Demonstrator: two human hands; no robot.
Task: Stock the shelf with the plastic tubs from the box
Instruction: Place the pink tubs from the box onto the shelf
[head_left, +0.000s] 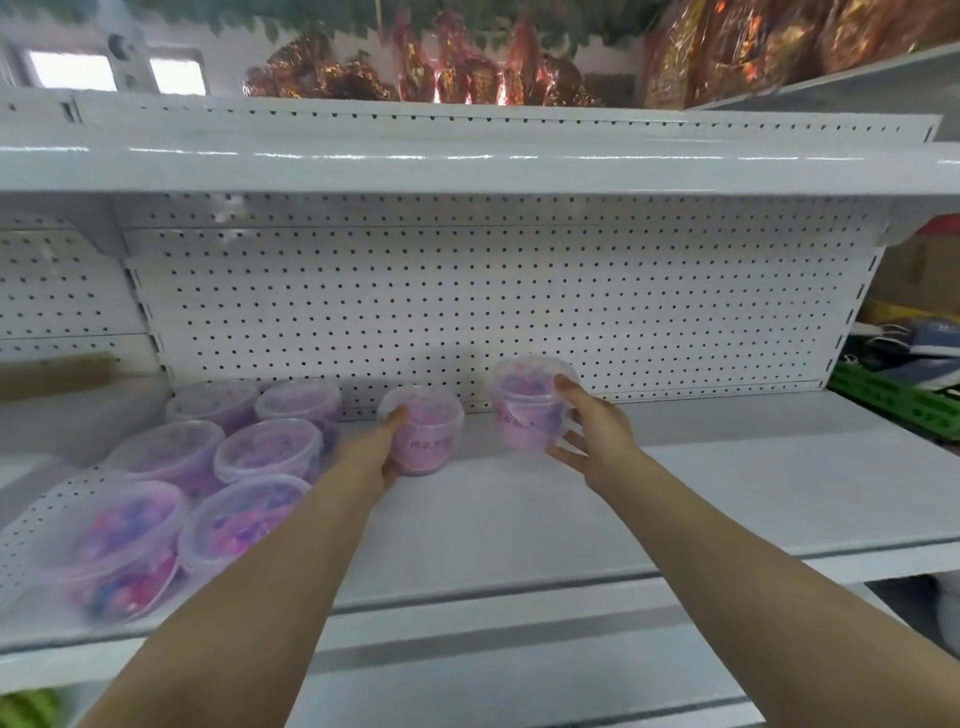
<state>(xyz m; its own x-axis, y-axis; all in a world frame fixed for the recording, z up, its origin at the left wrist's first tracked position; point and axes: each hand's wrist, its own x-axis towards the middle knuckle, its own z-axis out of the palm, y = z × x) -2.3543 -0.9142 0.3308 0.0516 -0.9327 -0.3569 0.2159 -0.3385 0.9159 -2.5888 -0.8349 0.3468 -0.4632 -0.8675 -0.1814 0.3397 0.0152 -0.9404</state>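
Both my arms reach onto a white metal shelf (701, 483). My left hand (388, 441) grips a clear lidded plastic tub of pink and purple contents (426, 428), which rests on the shelf near the perforated back panel. My right hand (587, 426) holds a second such tub (524, 402), tilted and slightly above the shelf, further right. Several more tubs (218, 457) stand in two rows at the shelf's left end. The box is out of view.
The shelf above (467, 166) overhangs the reach space. Foil-wrapped goods (467, 73) sit on top. A green crate (893, 400) with shoes is beyond the shelf's right end, and a brown roll (57, 371) lies on the left neighbouring shelf.
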